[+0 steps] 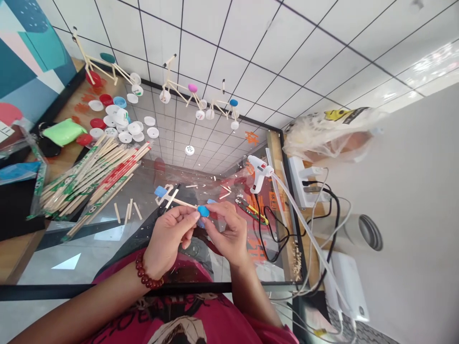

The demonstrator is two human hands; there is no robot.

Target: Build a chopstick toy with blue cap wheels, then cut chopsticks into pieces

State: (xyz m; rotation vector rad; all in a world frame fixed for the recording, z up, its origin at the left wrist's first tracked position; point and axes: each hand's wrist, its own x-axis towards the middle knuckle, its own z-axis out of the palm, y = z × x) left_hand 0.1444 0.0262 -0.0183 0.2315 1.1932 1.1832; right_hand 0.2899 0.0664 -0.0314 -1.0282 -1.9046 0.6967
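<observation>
Glass covers your table (172, 166), and its shiny surface offers little grip, so light pieces could slide at a nudge. Taking your fingertips as the clock's centre, the blue disc (203, 211) is right there, pinched between the thumb and finger of your left hand (175, 229) and those of your right hand (227, 231). Squeeze unevenly and the disc could tip or slip out. At ten o'clock, just beside your left fingers, the stick frame (174, 197) runs a thin stick up to the disc; whether they are joined, you cannot tell from here. Pull or twist, and a weak joint might snap. Short sticks (129, 211) lie at nine o'clock, where a dragging left forearm could scatter them.

At three o'clock, near your right hand, lies a knife (253, 210); a blind reach that way might meet its edge, if the blade is out. Beyond it at two, the glue gun (258, 173) could burn you if hot, and its black cable (272, 258), looped at four, could snag your wrist and drag it. Well off at eleven, loose bottle caps (134, 128) could scatter if bumped.
</observation>
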